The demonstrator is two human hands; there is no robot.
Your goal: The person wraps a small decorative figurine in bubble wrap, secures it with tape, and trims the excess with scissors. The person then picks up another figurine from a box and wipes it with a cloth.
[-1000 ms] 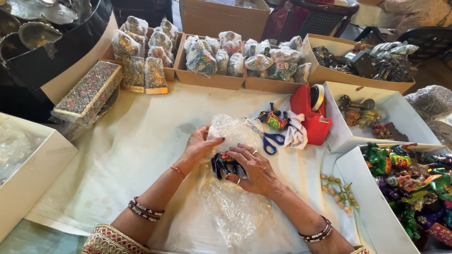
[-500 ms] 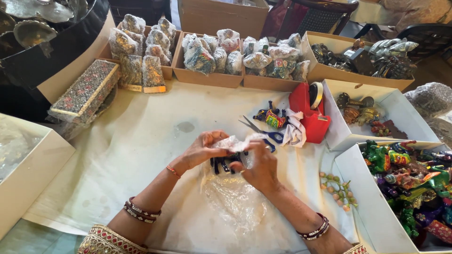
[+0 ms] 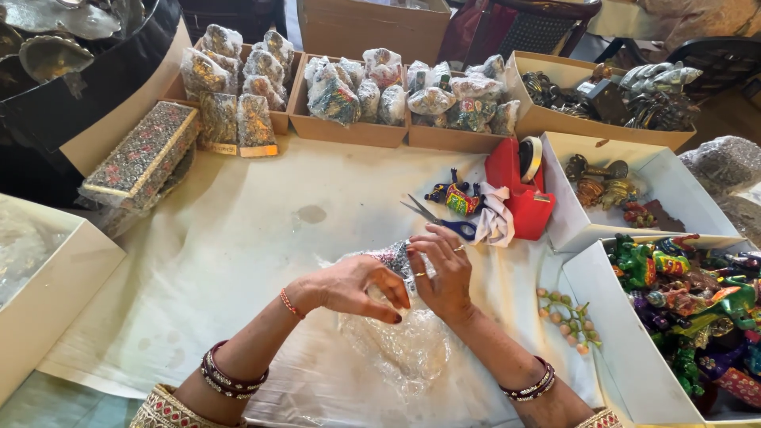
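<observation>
Looking down from the head camera, we see our left hand [image 3: 349, 287] and right hand [image 3: 444, 273] meeting over a bubble-wrap sheet [image 3: 400, 349] on the white table cover [image 3: 238, 238]. Both pinch a small wrapped bundle [image 3: 395, 257], fingers curled shut on it; it sits between the palms, its long axis running roughly left to right (slightly nearer the right hand). The wrap is crinkly, clear and soft. Just beyond lie blue-handled scissors [image 3: 444, 222], a painted figurine [image 3: 456, 196] and a red tape dispenser [image 3: 523, 190].
</observation>
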